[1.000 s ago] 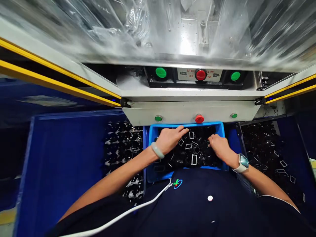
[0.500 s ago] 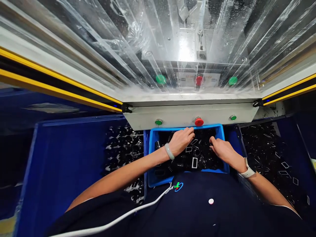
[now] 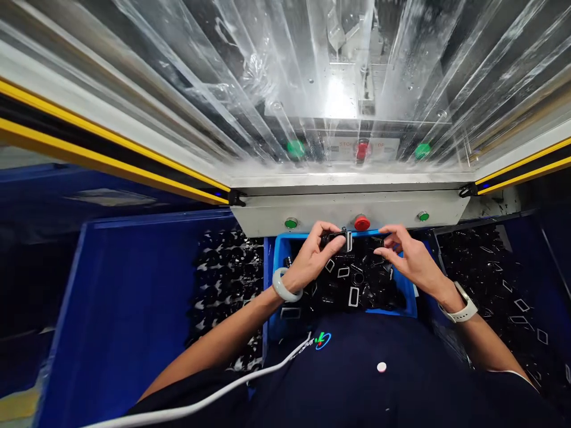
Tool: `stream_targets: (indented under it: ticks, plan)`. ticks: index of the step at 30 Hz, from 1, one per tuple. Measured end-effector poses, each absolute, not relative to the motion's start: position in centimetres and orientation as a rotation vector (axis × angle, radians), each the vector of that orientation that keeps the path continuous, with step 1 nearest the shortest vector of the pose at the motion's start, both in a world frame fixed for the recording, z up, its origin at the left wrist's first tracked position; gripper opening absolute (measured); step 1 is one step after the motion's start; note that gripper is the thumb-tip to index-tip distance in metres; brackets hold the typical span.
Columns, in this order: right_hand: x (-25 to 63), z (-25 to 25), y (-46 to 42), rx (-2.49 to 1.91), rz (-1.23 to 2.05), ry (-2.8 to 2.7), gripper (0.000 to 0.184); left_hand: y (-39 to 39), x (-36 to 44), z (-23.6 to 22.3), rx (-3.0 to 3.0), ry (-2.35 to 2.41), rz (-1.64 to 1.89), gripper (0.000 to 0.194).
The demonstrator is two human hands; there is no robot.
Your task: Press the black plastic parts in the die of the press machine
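My left hand pinches a black plastic part with a pale rectangular rim between thumb and fingers, above the far side of a bright blue bin. The rim faces right, toward my other hand. My right hand is over the bin's right side, its thumb and fingers curled toward each other. Something dark seems to sit between them, but it blends into the black parts behind. Loose black parts fill the bin, several with pale rectangular rims.
Behind the bin, a machine front panel carries a red button and two green buttons, under a clear plastic guard. A dark blue crate with rows of black parts stands left; more loose parts lie right.
My left hand has lifted a black part with a pale rim out of the bin and turned it into view. My right hand has risen slightly, its fingers higher and more apart.
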State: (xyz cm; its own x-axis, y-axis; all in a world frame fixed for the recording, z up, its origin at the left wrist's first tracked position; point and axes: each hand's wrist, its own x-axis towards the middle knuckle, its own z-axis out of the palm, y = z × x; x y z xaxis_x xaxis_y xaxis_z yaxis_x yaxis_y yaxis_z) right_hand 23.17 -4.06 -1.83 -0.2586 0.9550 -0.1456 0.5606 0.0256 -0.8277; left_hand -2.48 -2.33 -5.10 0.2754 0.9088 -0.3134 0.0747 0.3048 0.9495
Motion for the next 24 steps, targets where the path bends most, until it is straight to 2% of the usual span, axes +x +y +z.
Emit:
stream_targets:
  ticks: [5, 11, 16, 21, 24]
  plan:
    - [20.7, -0.5, -3.1, -1.383, 1.086, -1.788, 0.014, -2.3, -2.1, -4.6, 1.253, 0.998, 0.665, 0.038]
    - [18.8, -0.9, -2.5, -1.415, 1.079, -1.683, 0.007, -2.0, -0.9, -4.6, 1.449, 0.966, 0.740, 0.038]
    - [18.7, -1.8, -1.2, -1.482, 1.152, -1.362, 0.025, -0.9, -0.3, -4.3, 1.606, 0.940, 0.856, 0.034]
    - [18.5, -2.0, -0.1, -1.429, 1.161, -1.261, 0.033, 0.3, 0.3, -4.2, 1.552, 0.926, 0.933, 0.035]
    - [18.2, -1.2, 0.7, -1.443, 1.103, -1.300, 0.032, 1.1, 0.5, -4.0, 1.544, 0.978, 1.049, 0.021]
